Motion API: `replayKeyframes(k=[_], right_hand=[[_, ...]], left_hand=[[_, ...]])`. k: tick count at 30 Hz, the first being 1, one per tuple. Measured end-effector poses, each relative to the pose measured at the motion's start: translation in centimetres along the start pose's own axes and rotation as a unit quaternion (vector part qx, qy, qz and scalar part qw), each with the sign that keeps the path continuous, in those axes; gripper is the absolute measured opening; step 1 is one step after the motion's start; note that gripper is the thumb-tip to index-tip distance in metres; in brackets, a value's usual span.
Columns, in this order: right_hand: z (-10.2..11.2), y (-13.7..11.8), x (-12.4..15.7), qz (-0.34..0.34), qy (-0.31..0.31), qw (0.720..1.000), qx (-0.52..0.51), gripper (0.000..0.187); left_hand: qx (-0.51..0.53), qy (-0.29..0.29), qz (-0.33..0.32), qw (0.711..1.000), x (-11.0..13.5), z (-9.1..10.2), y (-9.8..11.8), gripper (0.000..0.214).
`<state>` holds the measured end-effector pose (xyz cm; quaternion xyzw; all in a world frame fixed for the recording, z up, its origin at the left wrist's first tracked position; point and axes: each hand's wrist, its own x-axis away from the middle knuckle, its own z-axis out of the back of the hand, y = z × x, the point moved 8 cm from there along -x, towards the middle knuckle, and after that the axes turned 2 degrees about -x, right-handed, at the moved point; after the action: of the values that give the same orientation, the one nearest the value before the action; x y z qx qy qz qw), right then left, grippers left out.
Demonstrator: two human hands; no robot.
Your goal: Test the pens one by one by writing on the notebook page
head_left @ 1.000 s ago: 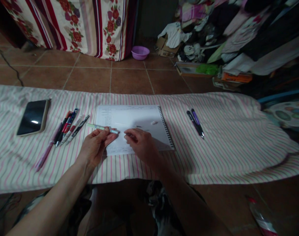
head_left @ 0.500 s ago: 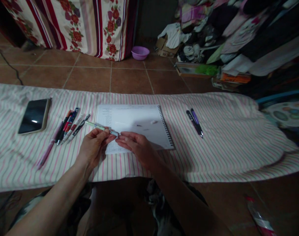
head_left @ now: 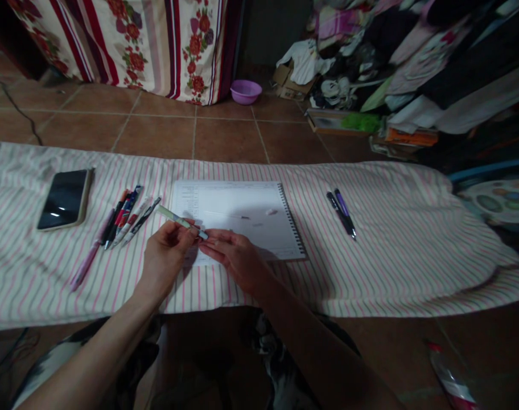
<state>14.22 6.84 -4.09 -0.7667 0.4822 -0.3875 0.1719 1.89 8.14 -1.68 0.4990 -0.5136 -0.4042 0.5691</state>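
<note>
A light green pen (head_left: pixel 174 217) slants over the left part of a spiral notebook (head_left: pixel 242 196). My left hand (head_left: pixel 168 250) is closed around its middle, pinching it between thumb and fingers. At the pen's lower bluish end, the fingertips of my right hand (head_left: pixel 238 256) are pressed together against it; its very tip is partly hidden. On the white page just beyond my hands lies a thin clear ink refill (head_left: pixel 227 214) with a dark end. Beside it, to the right, sits a small whitish piece (head_left: pixel 271 212) too small to name.
Several pens (head_left: pixel 125 216) lie in a group left of the notebook, with a phone (head_left: pixel 65 199) farther left. Two dark pens (head_left: pixel 342 213) rest to the right. A striped cloth (head_left: pixel 396 239) covers the table. On the tiled floor beyond stands a purple basin (head_left: pixel 246 91).
The pen has turned a little and tilts more steeply, with my left fingers shifted along it. My right hand stays at its lower end. The whole view has moved slightly.
</note>
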Motion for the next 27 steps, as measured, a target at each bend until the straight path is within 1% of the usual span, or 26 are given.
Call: replayKeyframes(k=[4,8,12,15,20,24,27], right_hand=[[0.0,0.2,-0.2,-0.006,-0.004,1.000,-0.010,0.010],[0.3,0.3,-0.3,-0.007,0.011,1.000,-0.012,0.010],[0.3,0.2,-0.3,0.003,0.015,1.000,-0.010,0.008],[0.2,0.1,-0.3,0.011,0.005,1.000,-0.009,0.007],[0.4,0.3,-0.4,0.010,0.009,1.000,-0.004,0.009],[0.3,0.2,-0.3,0.013,0.004,1.000,-0.001,0.014],[0.3,0.2,-0.2,0.017,0.009,1.000,0.007,0.017]], left_hand=[[-0.047,-0.023,-0.032,0.998,0.2,-0.4,0.6,0.024],[-0.074,-0.021,-0.047,0.996,0.4,-0.4,1.1,0.022],[-0.079,-0.019,-0.041,0.996,0.4,-0.3,1.3,0.020],[-0.079,-0.015,-0.038,0.996,0.3,-0.1,1.3,0.021],[-0.069,-0.012,-0.031,0.997,0.3,0.0,1.2,0.024],[-0.049,-0.002,-0.005,0.999,0.3,0.2,1.1,0.025],[-0.011,0.002,0.021,1.000,0.3,0.3,0.8,0.026]])
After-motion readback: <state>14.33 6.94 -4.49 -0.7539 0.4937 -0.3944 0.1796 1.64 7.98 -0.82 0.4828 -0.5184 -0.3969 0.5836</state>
